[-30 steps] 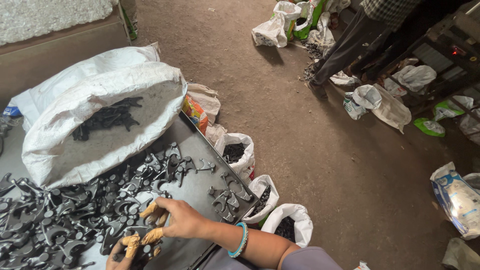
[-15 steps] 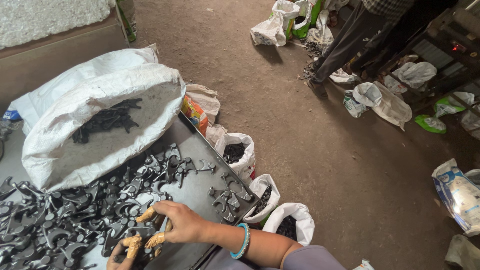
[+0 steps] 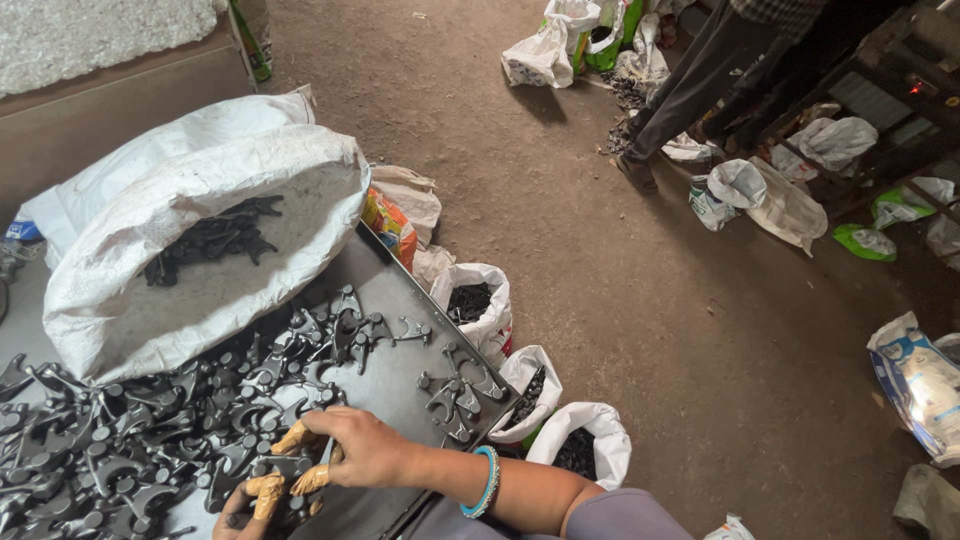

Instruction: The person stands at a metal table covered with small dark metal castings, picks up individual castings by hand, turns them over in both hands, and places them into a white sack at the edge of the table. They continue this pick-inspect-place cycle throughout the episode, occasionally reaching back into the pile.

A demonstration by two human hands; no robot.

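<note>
Dark grey forked metal castings (image 3: 150, 450) lie heaped on the dark metal table (image 3: 400, 385), nearest the person. The right hand (image 3: 365, 450), fingertips capped in yellowish covers, curls loosely over one casting, touching it. The left hand (image 3: 250, 505) shows only partly; its grip cannot be told. Behind gapes a big white woven sack (image 3: 200, 250).

The parts (image 3: 150, 450) piled toward the left edge of the table (image 3: 395, 385) looked like cast metal, dark grey, matt and a bit grainy. The table top itself was sheet metal, smooth with a dull sheen. The big sack (image 3: 200, 240) at the far edge was white woven plastic, coarse and crinkly. Right hand (image 3: 365, 450) had tan finger wraps, rubbery-looking, plus a shiny turquoise bracelet (image 3: 487, 482). The floor (image 3: 620, 300) was rough, dusty concrete or packed dirt, can't tell which.
</note>
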